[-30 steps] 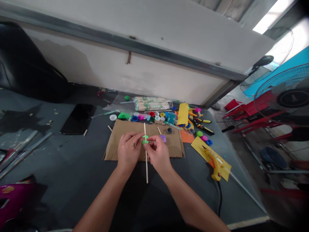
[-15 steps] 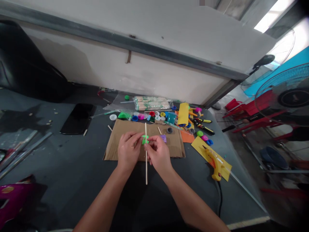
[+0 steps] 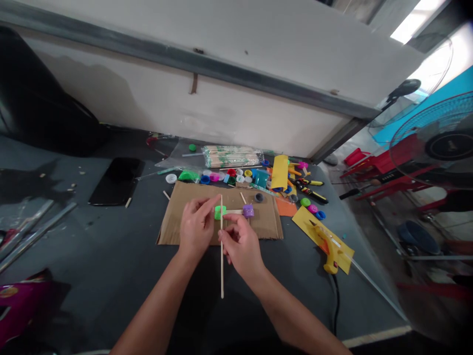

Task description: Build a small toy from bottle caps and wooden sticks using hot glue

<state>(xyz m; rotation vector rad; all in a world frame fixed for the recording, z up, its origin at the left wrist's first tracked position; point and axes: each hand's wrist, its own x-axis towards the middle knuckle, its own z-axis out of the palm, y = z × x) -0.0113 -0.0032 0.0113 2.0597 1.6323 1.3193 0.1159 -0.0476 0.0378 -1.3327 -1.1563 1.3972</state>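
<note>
My left hand (image 3: 196,228) rests on a brown cardboard sheet (image 3: 266,222) and pinches a green bottle cap (image 3: 219,212). A short stick joins that cap to a purple cap (image 3: 249,211) on the right. My right hand (image 3: 241,245) pinches a long thin wooden stick (image 3: 221,268) that runs toward me across the short stick, just right of the green cap. Both hands have their fingers closed on what they hold.
Several coloured bottle caps (image 3: 236,175), a bag of wooden sticks (image 3: 231,156), a yellow card roll (image 3: 280,172) and cutters (image 3: 310,190) lie behind the cardboard. A yellow glue gun (image 3: 330,252) lies on yellow card at the right. A black phone (image 3: 115,180) lies at the left.
My right hand has slid back toward me along the long stick, pulling it nearer. The purple cap and its short stick now show clear of my right hand. My left hand stays on the green cap.
</note>
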